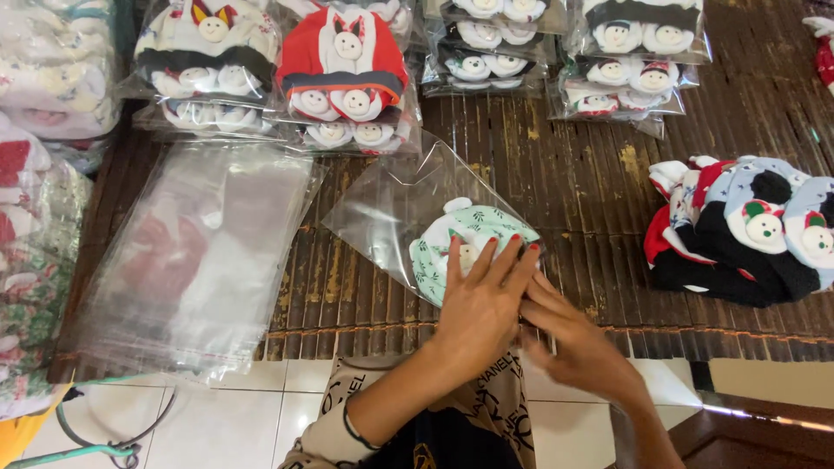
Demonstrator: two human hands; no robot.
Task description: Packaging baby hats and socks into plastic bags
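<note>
Green-and-white cloth hat (469, 234) sits inside clear bag (408, 204), on dark bamboo mat (565, 182). Bag long way runs slanted, near-right to far-left. Left hand (480, 308) flat, fingers spread, pressing on hat and bag. Right hand (573, 343) just beside, fingers pinching bag's near edge, blurry. Left: stack of empty clear bags (195, 260). Right: pile of loose hats (747, 230). Far: packed hats in bags (347, 69).

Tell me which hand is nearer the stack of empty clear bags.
Left. The left hand rests on the bagged mint green socks, closer to the stack of empty clear bags; the right hand lies on its far side.
</note>
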